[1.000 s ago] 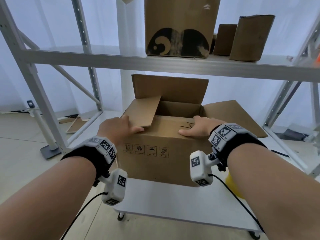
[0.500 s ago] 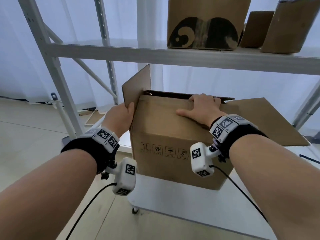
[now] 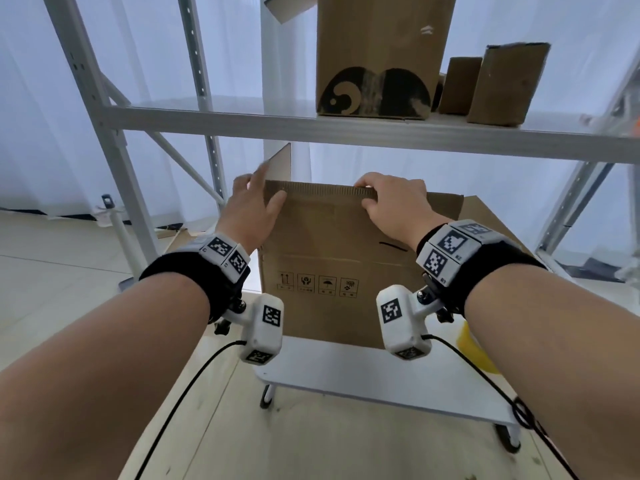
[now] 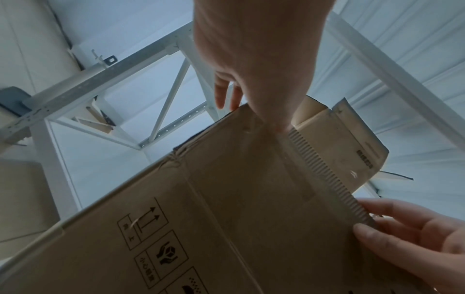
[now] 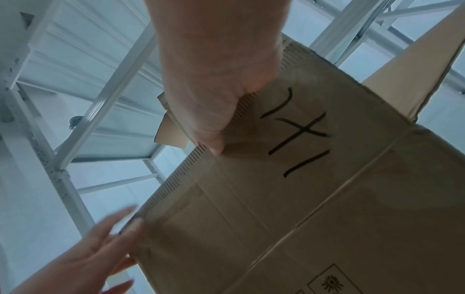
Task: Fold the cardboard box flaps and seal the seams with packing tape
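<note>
A brown cardboard box [image 3: 322, 292] stands on a white cart [image 3: 363, 375]. Its near flap [image 3: 322, 220] is raised, with the corrugated free edge on top. My right hand [image 3: 391, 199] grips that edge, fingers curled over it and thumb on the front; the right wrist view shows this right hand [image 5: 208, 89] beside black pen marks on the near flap [image 5: 276, 179]. My left hand [image 3: 249, 209] sits at the flap's left corner, thumb on its front and fingers straight beside the upright left side flap [image 3: 278, 168]. The right side flap [image 3: 485, 220] hangs outward. No tape is in view.
A metal shelf board [image 3: 346, 129] crosses just above the box and carries a big printed carton [image 3: 377, 53] and smaller cartons [image 3: 505, 84]. Rack uprights [image 3: 104, 140] stand to the left. A yellow object [image 3: 474, 348] lies on the cart behind my right forearm.
The near flap, held flat on the box earlier, now stands raised. Both hands have moved from its top face to its free edge, and the left side flap has swung upright.
</note>
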`<state>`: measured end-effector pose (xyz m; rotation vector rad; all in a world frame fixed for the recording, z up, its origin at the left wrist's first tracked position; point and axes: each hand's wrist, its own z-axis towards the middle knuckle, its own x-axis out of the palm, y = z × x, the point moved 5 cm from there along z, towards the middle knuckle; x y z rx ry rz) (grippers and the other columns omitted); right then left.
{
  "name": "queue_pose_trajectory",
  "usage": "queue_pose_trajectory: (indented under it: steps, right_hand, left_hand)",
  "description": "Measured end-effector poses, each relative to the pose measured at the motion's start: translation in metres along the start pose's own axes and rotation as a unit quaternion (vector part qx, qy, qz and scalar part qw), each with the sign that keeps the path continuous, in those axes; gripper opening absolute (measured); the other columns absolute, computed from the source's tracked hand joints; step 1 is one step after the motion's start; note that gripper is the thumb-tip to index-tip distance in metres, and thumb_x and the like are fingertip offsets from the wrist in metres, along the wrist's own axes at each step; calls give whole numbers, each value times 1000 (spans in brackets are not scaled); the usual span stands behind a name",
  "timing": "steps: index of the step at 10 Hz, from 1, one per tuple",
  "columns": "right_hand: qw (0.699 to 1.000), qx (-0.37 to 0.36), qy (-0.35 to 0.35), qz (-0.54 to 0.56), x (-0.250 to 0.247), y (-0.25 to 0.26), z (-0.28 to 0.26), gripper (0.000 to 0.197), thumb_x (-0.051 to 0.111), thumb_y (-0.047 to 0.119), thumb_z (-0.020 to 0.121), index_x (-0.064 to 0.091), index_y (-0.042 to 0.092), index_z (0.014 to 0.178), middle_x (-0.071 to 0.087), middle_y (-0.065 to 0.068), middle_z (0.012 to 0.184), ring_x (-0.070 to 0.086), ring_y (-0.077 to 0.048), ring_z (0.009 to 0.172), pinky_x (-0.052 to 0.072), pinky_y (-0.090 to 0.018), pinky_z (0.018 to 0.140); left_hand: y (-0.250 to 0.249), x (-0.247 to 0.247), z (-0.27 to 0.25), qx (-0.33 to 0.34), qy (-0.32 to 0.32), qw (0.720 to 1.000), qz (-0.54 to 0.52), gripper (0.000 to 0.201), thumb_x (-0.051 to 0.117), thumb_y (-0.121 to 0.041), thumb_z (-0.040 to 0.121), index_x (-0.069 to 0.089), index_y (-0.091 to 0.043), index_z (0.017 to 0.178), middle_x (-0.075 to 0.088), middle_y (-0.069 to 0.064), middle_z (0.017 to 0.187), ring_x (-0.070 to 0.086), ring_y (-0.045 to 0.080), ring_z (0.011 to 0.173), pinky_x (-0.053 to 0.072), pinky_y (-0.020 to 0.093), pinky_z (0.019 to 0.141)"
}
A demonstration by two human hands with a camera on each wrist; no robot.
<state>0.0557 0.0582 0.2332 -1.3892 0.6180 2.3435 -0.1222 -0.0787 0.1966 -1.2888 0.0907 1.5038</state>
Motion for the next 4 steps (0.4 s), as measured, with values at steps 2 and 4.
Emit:
queue_pose_trajectory:
  steps: [2,4]
  right_hand:
    - [995,72,-3,-68,-13,-21,-6,38,48,33,94,49,23,131,60,-5,121,49,-28,118,24,-45,104]
    - [994,96,-5,-55,-37,-29,-25,44,48,33,94,43,20,136,55,-9,127,46,-30,122,26,-45,104]
  left_hand:
    - [-5,0,2,-21,31,998,57,64,40,-46,97,12,-25,150,10,15,156,32,39,136,32,49,110]
    - [-24,-21,-12,-29,14,997,76,66,42,-44,97,13,-20,151,10,15,156,23,39,139,25,50,111]
